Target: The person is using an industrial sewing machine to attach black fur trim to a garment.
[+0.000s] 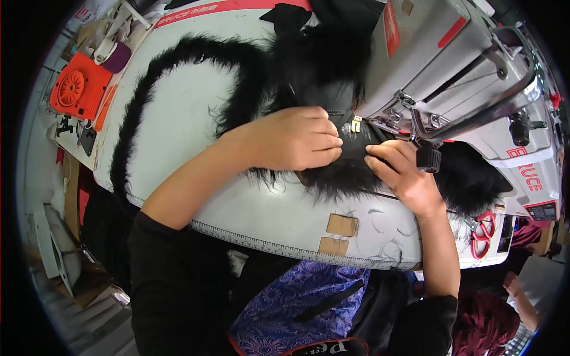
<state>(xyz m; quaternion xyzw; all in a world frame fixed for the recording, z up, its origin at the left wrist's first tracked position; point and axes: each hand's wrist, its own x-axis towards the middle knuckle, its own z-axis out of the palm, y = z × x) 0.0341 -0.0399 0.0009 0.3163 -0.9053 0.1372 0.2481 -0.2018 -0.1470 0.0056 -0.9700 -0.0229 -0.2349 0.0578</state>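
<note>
Under the sewing machine [427,53] lies a black garment piece [353,148] with a smooth, shiny panel and shaggy fur edges. My left hand [294,139] is closed on it, left of the yellowish presser foot [356,124], with fingers curled onto the panel. On the right of the foot, my right hand [404,172] pinches the same piece between thumb and bent fingers. The needle tip is too small to make out. A long black fur strip [145,95] loops out across the table to the left and hangs over the front edge.
Two tan rectangles [342,225] sit near the table's front edge, beside a ruler tape [255,242]. Red-handled scissors [487,234] lie at the right. An orange device [80,86] and a purple thread cone [114,57] stand at the left. Another person's arm [522,302] shows at lower right.
</note>
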